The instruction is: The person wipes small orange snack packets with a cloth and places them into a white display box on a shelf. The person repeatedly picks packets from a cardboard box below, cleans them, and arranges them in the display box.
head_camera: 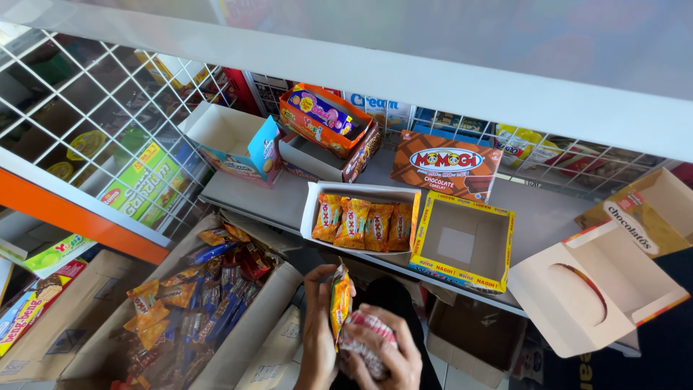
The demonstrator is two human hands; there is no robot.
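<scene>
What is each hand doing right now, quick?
Left hand: closed on an orange-yellow snack packet.
Right hand: closed on a red-and-white packet.

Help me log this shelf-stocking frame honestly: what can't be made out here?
Head view only:
- Right hand: its fingers hide most of the red-white packet.
- Left hand: its palm is turned away, behind the yellow snack packet.
- Cardboard box of mixed snacks: cut off by the bottom edge.
- Goods behind the wire grid: blurred.

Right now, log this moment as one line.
left hand: holds orange-yellow snack packet | right hand: holds red-white packet | shelf: white tray of matching packets, open yellow box
</scene>
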